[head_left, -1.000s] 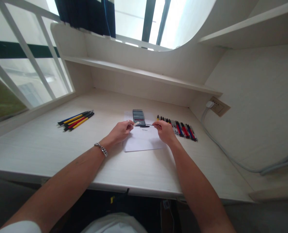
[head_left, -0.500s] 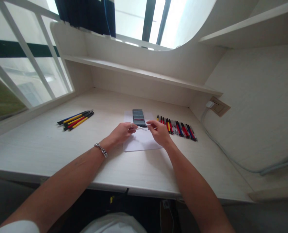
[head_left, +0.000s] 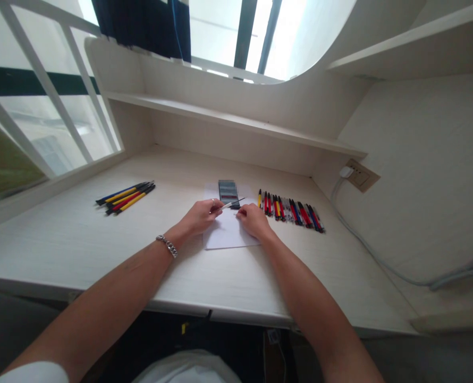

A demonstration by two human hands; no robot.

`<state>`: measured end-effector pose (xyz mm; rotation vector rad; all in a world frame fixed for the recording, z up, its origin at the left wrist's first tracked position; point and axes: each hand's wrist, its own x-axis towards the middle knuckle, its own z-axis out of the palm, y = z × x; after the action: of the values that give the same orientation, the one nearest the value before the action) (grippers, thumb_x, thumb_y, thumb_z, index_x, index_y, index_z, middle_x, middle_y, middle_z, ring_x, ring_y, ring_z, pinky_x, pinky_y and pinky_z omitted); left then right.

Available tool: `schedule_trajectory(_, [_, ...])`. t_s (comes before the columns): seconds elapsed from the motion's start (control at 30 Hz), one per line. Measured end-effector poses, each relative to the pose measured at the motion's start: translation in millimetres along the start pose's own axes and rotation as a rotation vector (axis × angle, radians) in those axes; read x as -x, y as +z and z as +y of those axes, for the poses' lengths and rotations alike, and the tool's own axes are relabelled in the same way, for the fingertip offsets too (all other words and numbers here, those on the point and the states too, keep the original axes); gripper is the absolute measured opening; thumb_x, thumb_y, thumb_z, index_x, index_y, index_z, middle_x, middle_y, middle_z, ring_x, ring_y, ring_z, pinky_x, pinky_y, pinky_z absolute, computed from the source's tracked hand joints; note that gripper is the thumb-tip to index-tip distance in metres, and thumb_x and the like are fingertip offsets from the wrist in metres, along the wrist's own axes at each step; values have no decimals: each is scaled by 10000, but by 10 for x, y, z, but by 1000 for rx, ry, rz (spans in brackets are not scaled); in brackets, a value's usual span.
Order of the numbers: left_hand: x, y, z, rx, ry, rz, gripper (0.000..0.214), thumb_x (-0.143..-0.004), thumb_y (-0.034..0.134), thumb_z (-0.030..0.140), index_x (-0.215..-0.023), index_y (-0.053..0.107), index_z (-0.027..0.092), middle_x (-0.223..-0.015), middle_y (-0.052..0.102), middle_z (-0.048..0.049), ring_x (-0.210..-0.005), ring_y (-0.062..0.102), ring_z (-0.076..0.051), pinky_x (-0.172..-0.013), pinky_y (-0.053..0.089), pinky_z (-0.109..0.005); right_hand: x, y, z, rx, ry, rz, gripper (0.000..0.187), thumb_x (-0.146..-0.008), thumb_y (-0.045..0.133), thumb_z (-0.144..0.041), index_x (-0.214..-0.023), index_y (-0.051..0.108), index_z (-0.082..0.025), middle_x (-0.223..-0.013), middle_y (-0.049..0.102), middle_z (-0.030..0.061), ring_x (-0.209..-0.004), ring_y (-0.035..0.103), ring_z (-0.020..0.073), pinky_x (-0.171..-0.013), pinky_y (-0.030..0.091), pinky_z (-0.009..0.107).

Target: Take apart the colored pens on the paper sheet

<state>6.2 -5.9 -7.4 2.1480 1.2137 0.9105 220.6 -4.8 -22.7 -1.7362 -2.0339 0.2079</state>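
My left hand (head_left: 205, 215) is closed around a pen (head_left: 227, 206) with a pale barrel. A thin dark length, which looks like the refill, sticks out of it up and to the right. Just right of the pen, my right hand (head_left: 254, 220) is low over the white paper (head_left: 225, 239). Its fingers are pinched together, with something tiny and pale at the tips that I cannot make out. A phone (head_left: 228, 192) lies behind the hands on the far part of the paper. A small dark piece by the phone's near edge is partly hidden.
A row of pens in red, black, yellow, blue and clear (head_left: 291, 209) lies to the right. On the left, several coloured pens (head_left: 125, 199) lie in a bundle. A wall socket (head_left: 362, 175) holds a white plug, its cable (head_left: 352, 230) running down the right side.
My right hand has come away from the pen and dropped lower over the paper, fingers drawn together. The pen in my left hand now tilts upward, its thin dark end exposed.
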Motion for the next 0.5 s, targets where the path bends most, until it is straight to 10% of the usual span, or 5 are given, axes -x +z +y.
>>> schedule_trajectory(0.5, [6, -6, -33, -63, -6, -5, 231, -876, 563, 281, -992, 746, 199, -875, 740, -52, -770, 626, -200, -747, 477, -311, 84, -499, 189, -499, -63, 253, 149, -852, 605, -226, -917, 732, -182, -936, 732, 73, -822, 652, 189, -765, 502, 308])
